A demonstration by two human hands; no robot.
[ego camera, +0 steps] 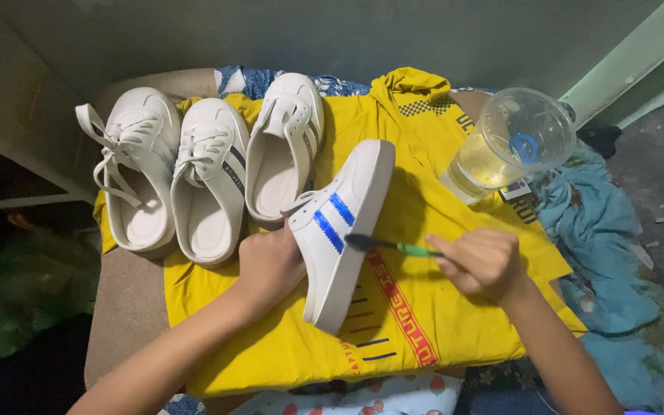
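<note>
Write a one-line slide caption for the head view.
Left hand tilts a white shoe while the right hand brushes blue stripes on it, over a yellow shirt.

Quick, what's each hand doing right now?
Left hand: closed on the white shoe with blue stripes, holding it on its side.
Right hand: closed on a green-handled paintbrush, its tip at the shoe's stripes.

Both forearms reach forward, the left hand (270, 265) cupped and gripping, the right hand (483, 263) curled in a pinch.
</note>
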